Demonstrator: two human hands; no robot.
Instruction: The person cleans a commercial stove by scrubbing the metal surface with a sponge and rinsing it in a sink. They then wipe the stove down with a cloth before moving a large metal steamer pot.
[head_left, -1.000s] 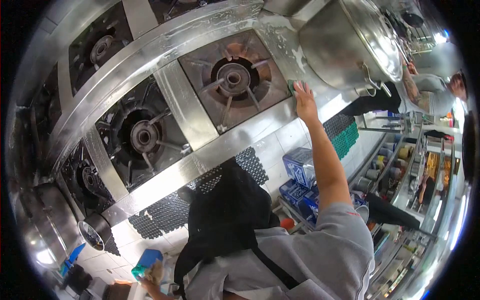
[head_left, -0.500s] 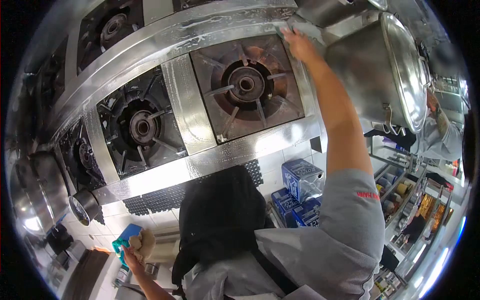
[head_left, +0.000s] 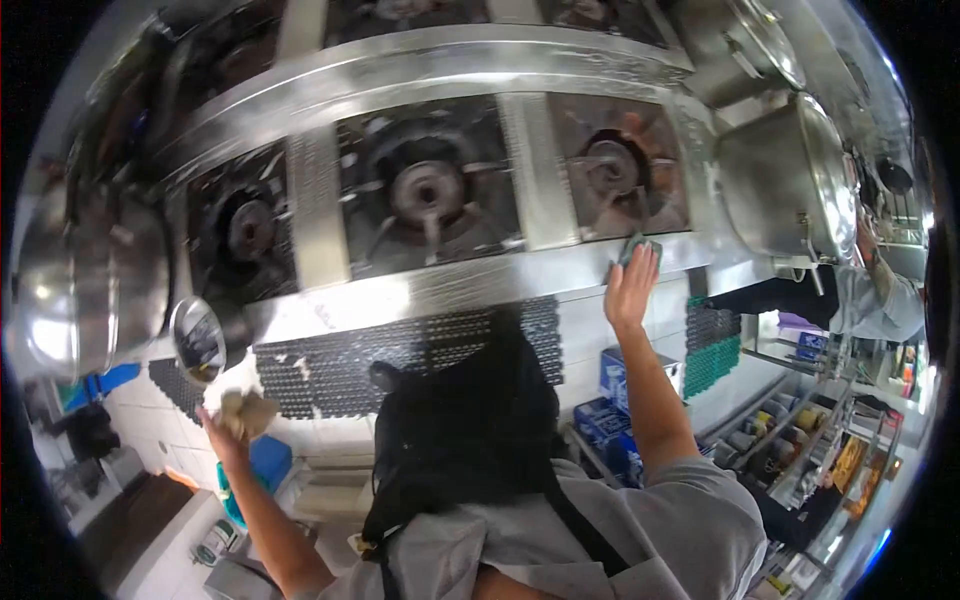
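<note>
Stretched over the front rim of the steel gas stove (head_left: 420, 290), my right hand (head_left: 632, 285) presses a dark green scouring pad (head_left: 640, 248) under its fingers. The pad sits just below the right-hand burner (head_left: 612, 168). Off to the left, my left hand (head_left: 228, 440) grips a crumpled beige cloth (head_left: 246, 412), held away from the stove and below a small steel pot (head_left: 198, 340). The middle burner (head_left: 428, 192) and its grate look wet and blurred by motion.
A large lidded pot (head_left: 770, 180) stands at the stove's right end, a big steel pot (head_left: 90, 280) at its left. Blue boxes (head_left: 605, 420) sit on the floor below. Beyond the right pot, another person's sleeve (head_left: 880, 300) shows.
My right hand has come from the stove's back right corner to its front rim with the pad. The left hand has risen with the cloth. My view has shifted.
</note>
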